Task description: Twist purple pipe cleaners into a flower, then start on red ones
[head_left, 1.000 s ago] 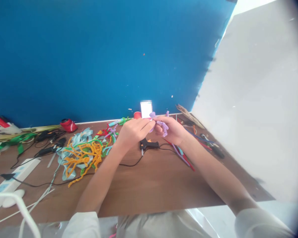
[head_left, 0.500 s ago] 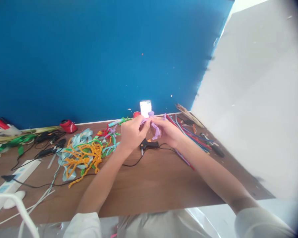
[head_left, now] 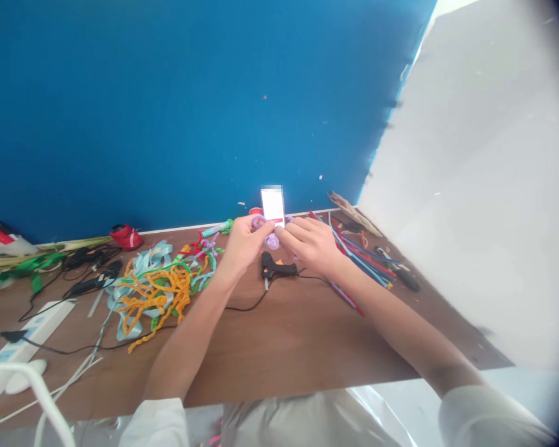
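Note:
Both of my hands meet in front of a lit phone (head_left: 272, 203) that leans on the blue wall. A twisted purple pipe cleaner (head_left: 272, 241) is pinched between them, with a coiled part hanging below the fingertips and a loop showing above. My left hand (head_left: 245, 241) is closed on its left side, thumb pointing right. My right hand (head_left: 313, 243) is closed on the other side, its fingers curled and partly hiding the piece. Just below lies a black glue gun (head_left: 277, 267) on the brown table (head_left: 279, 347).
Orange pipe cleaners (head_left: 163, 295) and light blue ribbon (head_left: 129, 323) are heaped on the left. Beyond them lie a white power strip (head_left: 28, 338) and black cables. Straight pipe cleaners (head_left: 363, 264) and a dark-handled tool (head_left: 407, 279) lie on the right.
The purple piece has been turned: its coiled part now hangs below my fingertips, where a longer wavy strand hung before. My right hand has moved slightly, its fingers more curled.

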The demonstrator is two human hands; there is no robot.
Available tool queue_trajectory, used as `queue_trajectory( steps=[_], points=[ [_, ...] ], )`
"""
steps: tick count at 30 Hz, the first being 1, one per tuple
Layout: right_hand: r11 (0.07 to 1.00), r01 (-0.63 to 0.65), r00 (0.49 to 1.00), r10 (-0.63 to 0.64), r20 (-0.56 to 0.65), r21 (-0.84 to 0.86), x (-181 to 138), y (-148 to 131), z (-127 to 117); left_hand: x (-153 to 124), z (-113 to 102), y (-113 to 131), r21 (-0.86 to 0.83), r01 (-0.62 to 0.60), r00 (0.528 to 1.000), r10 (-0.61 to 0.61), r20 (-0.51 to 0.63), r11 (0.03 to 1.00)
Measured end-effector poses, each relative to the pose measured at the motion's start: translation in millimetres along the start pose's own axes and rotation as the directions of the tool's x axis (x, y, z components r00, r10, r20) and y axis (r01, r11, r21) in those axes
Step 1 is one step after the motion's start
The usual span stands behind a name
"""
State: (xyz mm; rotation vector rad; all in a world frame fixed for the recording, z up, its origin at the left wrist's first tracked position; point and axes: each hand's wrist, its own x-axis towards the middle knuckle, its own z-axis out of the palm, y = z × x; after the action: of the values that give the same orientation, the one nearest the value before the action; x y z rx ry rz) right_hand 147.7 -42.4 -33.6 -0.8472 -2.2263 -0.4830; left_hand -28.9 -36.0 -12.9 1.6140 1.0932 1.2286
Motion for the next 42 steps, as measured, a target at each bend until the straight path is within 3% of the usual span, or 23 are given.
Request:
queue_trajectory(
  steps=[4, 7, 9, 11, 13, 17, 20, 22, 25, 31, 36, 42],
  points=[
    [0.993, -0.028, 0.99, 0.044, -0.137, 0.117, -0.2, -0.2, 7.2, 4.7, -5.1, -4.2, 0.068, -0.078, 0.993, 0.072, 0.097, 0.995],
    [0.935, -0.156, 0.944, 0.236, -0.232, 0.318, 1.7, -5.1, 8.3, 7.5, -7.8, -6.4, 0.116, -0.211, 0.975, 0.201, 0.091, 0.971],
    [0.85, -0.259, 0.887, 0.397, -0.235, 0.459, 4.5, -8.5, 4.6, 5.9, -9.5, -3.9, 0.244, -0.343, 0.939, 0.34, 0.056, 0.907],
    [0.714, -0.339, 0.835, 0.529, -0.154, 0.612, 7.9, -10.5, -0.9, 2.0, -11.8, 1.2, 0.419, -0.469, 0.872, 0.482, 0.081, 0.777],
    [0.523, -0.386, 0.798, 0.602, -0.009, 0.76, 10.7, -10.6, -5.4, -2.0, -14.8, 6.2, 0.538, -0.572, 0.793, 0.586, 0.17, 0.619],
    [0.158, -0.403, 0.767, 0.596, 0.238, 0.902, 13.0, -7.5, -5.8, -3.2, -20.6, 8.5, 0.635, -0.677, 0.67, 0.667, 0.325, 0.371],
    [-0.008, -0.438, 0.73, 0.58, 0.361, 0.899, 13.0, -5.7, -1.8, 0.0, -21.1, 4.1, 0.682, -0.686, 0.626, 0.683, 0.377, 0.252],
    [-0.068, -0.452, 0.709, 0.578, 0.405, 0.889, 13.2, -5.6, 0.5, 1.2, -19.0, 1.0, 0.701, -0.667, 0.64, 0.676, 0.366, 0.252],
    [-0.041, -0.422, 0.734, 0.572, 0.368, 0.906, 13.5, -6.5, 2.7, -0.2, -13.9, -0.6, 0.703, -0.607, 0.714, 0.642, 0.279, 0.37],
    [0.23, -0.41, 0.791, 0.571, 0.219, 0.883, 9.8, -6.3, 6.5, -6.2, -4.3, 4.9, 0.563, -0.492, 0.854, 0.495, 0.161, 0.664],
    [0.384, -0.42, 0.801, 0.583, 0.137, 0.822, 3.8, -6.9, 16.5, -4.8, -1.7, 3.7, 0.522, -0.406, 0.908, 0.395, 0.139, 0.75],
    [0.364, -0.423, 0.777, 0.617, 0.125, 0.83, -1.1, -5.6, 35.6, 2.3, -4.2, -0.8, 0.469, -0.37, 0.929, 0.301, 0.217, 0.802]
  ],
)
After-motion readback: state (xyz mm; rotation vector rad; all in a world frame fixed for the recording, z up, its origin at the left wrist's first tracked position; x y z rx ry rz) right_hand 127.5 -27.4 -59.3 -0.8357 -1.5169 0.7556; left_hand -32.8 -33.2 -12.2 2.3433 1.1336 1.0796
